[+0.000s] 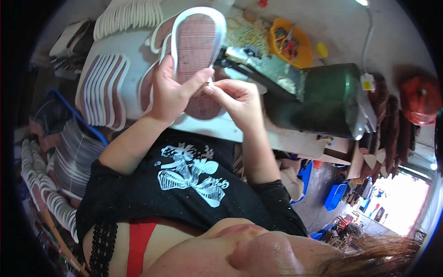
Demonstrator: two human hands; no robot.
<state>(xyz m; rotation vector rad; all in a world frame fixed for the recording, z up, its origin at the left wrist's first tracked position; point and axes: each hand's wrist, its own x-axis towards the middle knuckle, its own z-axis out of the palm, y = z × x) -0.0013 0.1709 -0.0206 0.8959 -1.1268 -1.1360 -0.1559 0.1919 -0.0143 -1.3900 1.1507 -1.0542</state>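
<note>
A brown striped shoe sole (196, 44) with white edging is held up in front of me, its wide end at the top. My left hand (173, 92) grips it from the left, with the thumb lying across its narrow waist. At the sole's right edge, my right hand (237, 99) is closed in a pinch against the white edging strip (210, 79), close to my left thumb. The lower end of the sole (203, 108) shows no white edging on its visible side. Exactly what lies between the right fingertips is mostly hidden.
On the white table, a row of edged soles (104, 90) lies left, with more white-rimmed soles (127, 21) behind. A green sewing machine (330, 97) stands right. Beyond it, a yellow basket (293, 39) holds tools. Stacked soles (76, 157) sit beside my left arm.
</note>
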